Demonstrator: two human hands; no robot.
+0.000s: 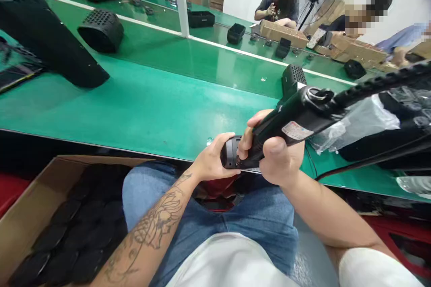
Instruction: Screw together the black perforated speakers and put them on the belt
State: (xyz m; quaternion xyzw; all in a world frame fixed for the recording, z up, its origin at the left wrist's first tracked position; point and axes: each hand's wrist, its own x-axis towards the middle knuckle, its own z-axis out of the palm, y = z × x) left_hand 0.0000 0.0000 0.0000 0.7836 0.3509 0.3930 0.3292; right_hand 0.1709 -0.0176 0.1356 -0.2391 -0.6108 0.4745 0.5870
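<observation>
Lap: white cloth lies nearest me, over blue jeans; my forearms cross above it.

Left hand: closed around the rounded end cap of the black tool, fingers curled over its top, palm under it.

Right hand: closed firmly around the tool's middle, thumb on the near side, fingers wrapping behind. Neither hand is open; both share the one object.

Tool position: held above my lap, just over the bench edge, tilted up to the right. A printed sticker sits on its flank, a metal ring near the far end, and a ribbed cord sleeve runs off to the right.

Handling: seems stiff, hollow molded plastic, fairly light but long and nose-heavy. Smooth surface could slip; the cord may drag.

Best hold: around the middle, with the end cap steadied by the other hand.

Box: open cardboard box at lower left, stacked with black discs.

Bench: green bench ahead, carrying black vented housings. Clear plastic bag lies at right.
</observation>
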